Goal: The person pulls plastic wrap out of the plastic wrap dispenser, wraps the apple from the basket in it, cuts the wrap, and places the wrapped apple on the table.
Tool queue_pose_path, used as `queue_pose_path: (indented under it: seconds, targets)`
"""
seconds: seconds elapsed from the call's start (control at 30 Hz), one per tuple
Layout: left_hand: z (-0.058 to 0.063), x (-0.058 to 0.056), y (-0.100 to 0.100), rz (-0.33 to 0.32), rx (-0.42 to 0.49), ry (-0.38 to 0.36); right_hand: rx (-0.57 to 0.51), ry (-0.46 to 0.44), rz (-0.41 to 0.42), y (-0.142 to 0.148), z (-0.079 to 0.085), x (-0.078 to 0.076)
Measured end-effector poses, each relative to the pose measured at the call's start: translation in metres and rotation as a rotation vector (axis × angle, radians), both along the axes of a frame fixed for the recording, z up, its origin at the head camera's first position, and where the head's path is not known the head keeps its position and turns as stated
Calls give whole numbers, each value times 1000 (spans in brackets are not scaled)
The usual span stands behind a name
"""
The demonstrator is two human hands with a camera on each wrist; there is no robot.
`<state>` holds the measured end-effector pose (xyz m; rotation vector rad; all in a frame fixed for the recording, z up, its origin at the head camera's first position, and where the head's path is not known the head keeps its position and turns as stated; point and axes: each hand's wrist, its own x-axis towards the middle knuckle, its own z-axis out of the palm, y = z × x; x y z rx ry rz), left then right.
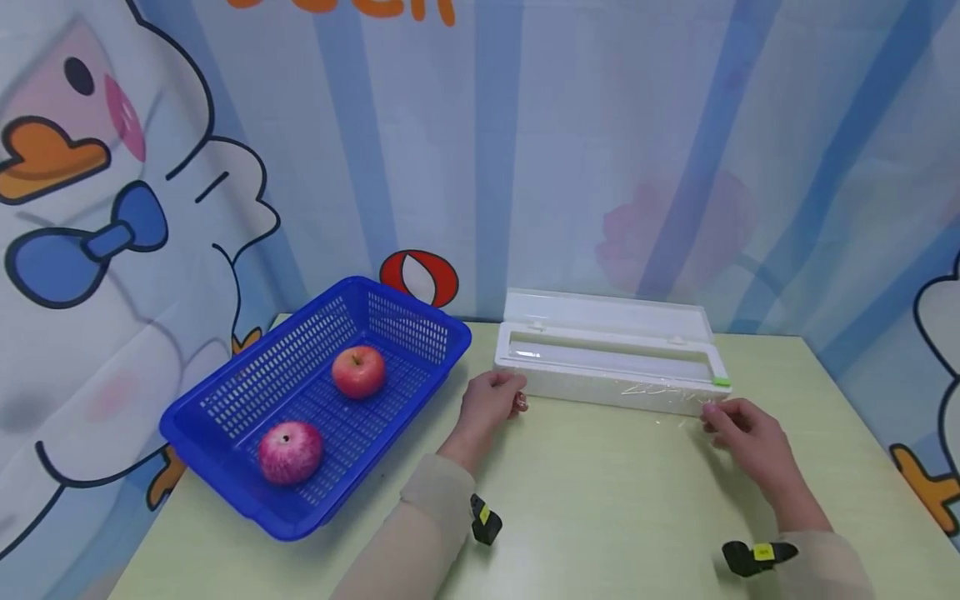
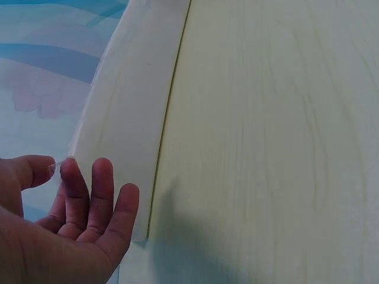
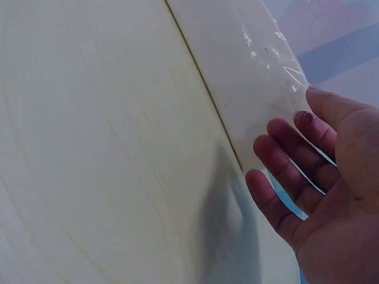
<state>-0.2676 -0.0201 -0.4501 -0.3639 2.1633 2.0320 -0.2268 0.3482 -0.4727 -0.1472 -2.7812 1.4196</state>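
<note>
A white cling film dispenser box [image 1: 592, 387] stands on the table with its lid [image 1: 600, 312] tipped up at the back. Clear cling film [image 1: 651, 389] hangs over the box's front and glints with wrinkles in the right wrist view. At the box's left front corner, my left hand [image 1: 486, 406] pinches the film's edge between thumb and index finger. My right hand [image 1: 752, 439] pinches the film at the right front corner. The other fingers of both hands are loosely bent. A green slider [image 1: 722, 382] sits at the box's right end.
A blue plastic basket [image 1: 390, 457] stands to the left, holding a red apple [image 1: 358, 372] and a purple-pink round fruit [image 1: 290, 452]. Behind the pale table [image 1: 600, 508] hangs a printed curtain [image 1: 570, 150], close to the raised lid.
</note>
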Motion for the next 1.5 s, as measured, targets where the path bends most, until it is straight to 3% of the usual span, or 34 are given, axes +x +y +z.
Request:
queue_pose_path:
  seconds: [0.33,0.6,0.77,1.13,1.5]
  targets:
    - [14,-3,-4,-33,16,-21,-255,63,47,3,1,-4]
    - [24,-6,-5,-24,40,12,-693,112,88,7,8,-10]
    - [29,-9,-5,-24,64,20,-876,121,112,6,10,-14]
    - [41,-14,-6,-68,109,25,-1040,145,100,-4,29,-27]
    - [58,-22,-5,-93,131,51,-1038,173,70,-9,47,-38]
